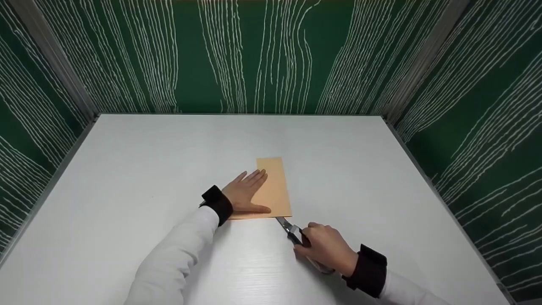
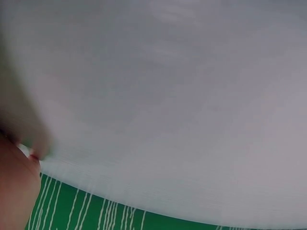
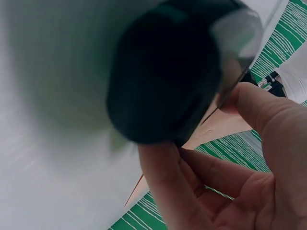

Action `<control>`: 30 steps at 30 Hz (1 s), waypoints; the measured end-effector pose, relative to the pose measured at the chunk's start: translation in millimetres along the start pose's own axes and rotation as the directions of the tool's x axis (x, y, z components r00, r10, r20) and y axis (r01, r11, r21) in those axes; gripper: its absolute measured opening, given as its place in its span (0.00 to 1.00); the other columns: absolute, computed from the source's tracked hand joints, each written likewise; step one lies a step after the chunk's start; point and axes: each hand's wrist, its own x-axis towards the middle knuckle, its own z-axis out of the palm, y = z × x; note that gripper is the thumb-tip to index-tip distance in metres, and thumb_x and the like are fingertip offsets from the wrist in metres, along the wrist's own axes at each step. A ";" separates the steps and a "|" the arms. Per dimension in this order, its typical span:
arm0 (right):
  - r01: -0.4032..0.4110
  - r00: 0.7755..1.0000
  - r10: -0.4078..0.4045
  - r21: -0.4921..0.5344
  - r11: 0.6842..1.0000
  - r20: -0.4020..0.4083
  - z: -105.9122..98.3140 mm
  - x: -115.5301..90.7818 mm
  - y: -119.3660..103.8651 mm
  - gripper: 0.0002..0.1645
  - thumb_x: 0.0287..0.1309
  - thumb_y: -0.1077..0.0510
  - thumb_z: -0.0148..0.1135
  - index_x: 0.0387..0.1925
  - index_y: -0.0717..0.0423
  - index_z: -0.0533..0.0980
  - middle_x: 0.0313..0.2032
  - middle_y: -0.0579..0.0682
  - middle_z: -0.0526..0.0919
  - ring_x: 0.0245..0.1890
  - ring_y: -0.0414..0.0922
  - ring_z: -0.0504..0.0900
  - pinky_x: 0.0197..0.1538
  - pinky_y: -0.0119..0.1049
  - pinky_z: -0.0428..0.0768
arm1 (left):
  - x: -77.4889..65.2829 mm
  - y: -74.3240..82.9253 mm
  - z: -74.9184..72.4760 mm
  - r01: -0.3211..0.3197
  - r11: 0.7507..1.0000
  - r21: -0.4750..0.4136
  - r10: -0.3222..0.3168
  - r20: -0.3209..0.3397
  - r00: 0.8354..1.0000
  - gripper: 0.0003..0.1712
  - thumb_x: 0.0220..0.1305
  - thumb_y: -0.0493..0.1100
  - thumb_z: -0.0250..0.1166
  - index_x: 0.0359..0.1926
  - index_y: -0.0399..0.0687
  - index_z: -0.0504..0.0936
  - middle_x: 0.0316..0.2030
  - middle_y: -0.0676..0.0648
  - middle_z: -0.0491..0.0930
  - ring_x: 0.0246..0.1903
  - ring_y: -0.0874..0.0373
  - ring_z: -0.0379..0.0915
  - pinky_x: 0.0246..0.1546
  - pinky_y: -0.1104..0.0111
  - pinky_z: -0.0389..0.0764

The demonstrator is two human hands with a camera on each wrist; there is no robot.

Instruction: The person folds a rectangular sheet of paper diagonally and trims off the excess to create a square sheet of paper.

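Note:
A piece of tan paper [image 1: 274,182] lies on the white table. My left hand [image 1: 247,192] rests flat on its left part, fingers spread and thumb along the near edge, hiding some of it. In the left wrist view only part of that hand [image 2: 17,184] shows at the left edge. My right hand [image 1: 328,245] grips a utility knife [image 1: 294,235], its metal blade pointing away and meeting the paper's near edge by the right corner. Close up in the right wrist view, the knife's dark rounded end [image 3: 163,76] fills the middle, with fingers and thumb around it.
The white table [image 1: 127,169] extends on all sides of the paper. Green panels [image 1: 190,55] with wavy white lines stand along its back and sides, joined by grey corner posts [image 1: 427,59]. Black bands circle both wrists.

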 end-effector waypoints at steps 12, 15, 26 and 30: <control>-0.060 0.998 0.060 0.005 0.998 -0.017 0.4 -5.0 3.4 0.24 0.54 0.52 0.75 0.13 0.51 0.70 0.19 0.41 0.69 0.18 0.33 0.64 0.21 0.27 0.62 | -4.8 3.4 -3.4 -0.028 0.999 0.024 0.029 -0.017 0.999 0.64 0.63 0.79 0.56 0.83 0.47 0.41 0.84 0.46 0.40 0.84 0.52 0.37 0.84 0.54 0.43; -0.078 0.997 0.078 -0.003 0.997 -0.023 1.2 -6.1 3.8 0.24 0.54 0.51 0.76 0.13 0.50 0.70 0.19 0.42 0.69 0.18 0.33 0.64 0.21 0.28 0.62 | -6.4 5.1 -1.7 -0.042 0.999 0.011 0.042 -0.016 0.999 0.62 0.65 0.78 0.54 0.83 0.46 0.42 0.84 0.45 0.40 0.84 0.51 0.37 0.84 0.55 0.43; -0.118 0.993 0.118 0.005 0.993 -0.032 3.4 -7.6 3.8 0.25 0.52 0.51 0.77 0.13 0.50 0.70 0.19 0.42 0.70 0.18 0.34 0.65 0.21 0.27 0.62 | -9.1 5.9 1.7 -0.042 0.998 -0.051 0.042 -0.011 0.999 0.61 0.67 0.77 0.53 0.83 0.47 0.41 0.84 0.46 0.38 0.84 0.53 0.34 0.84 0.54 0.40; -0.125 0.992 0.126 0.006 0.992 -0.029 3.2 -5.7 3.5 0.26 0.52 0.51 0.77 0.13 0.51 0.69 0.19 0.42 0.70 0.18 0.35 0.65 0.21 0.27 0.62 | -9.4 7.7 -1.7 -0.025 0.997 -0.072 0.026 0.013 1.000 0.60 0.67 0.76 0.54 0.83 0.48 0.40 0.84 0.47 0.37 0.84 0.53 0.33 0.84 0.55 0.39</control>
